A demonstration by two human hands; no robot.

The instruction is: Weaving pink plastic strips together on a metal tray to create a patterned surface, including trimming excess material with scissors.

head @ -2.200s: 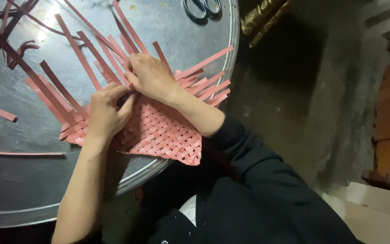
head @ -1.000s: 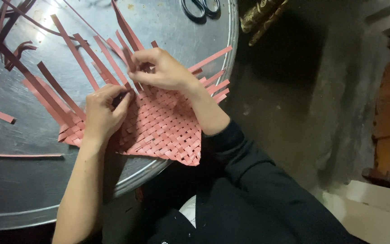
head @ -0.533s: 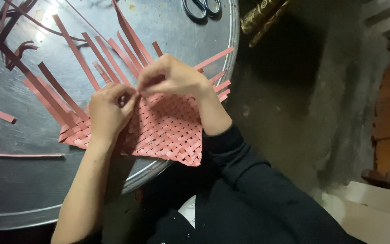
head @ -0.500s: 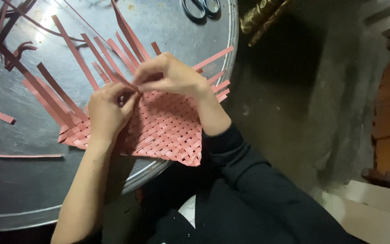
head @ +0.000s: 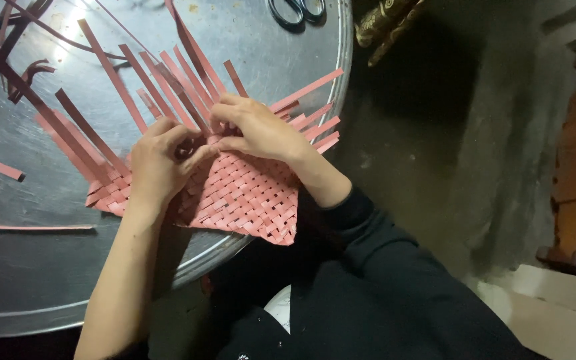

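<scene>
Change: since half a second ago, right hand (head: 258,127) lowered flatter onto the weave; left hand (head: 158,163) barely shifted.
Mat: flat pink woven mat of plaited paper strips (head: 245,193), lying on the near right edge of the round grey metal tabletop (head: 48,267), one corner hanging past the rim.
Loose ends: long pink strips (head: 168,77) fanning up and left from the woven part, shorter ones poking out to the right.
Left grip: fingers curled, thumb and forefinger pinched at a strip end on the mat's upper edge, palm resting on the weave.
Right grip: fingers bent and pressed down on the strips just beside the left fingertips; closed on a strip or only pressing, cannot tell.
Surroundings: metal scissors (head: 295,10) at the tabletop's far edge, well apart; stray single strip (head: 31,227) lying left of the mat; dark sleeve (head: 381,267) on the right arm.
</scene>
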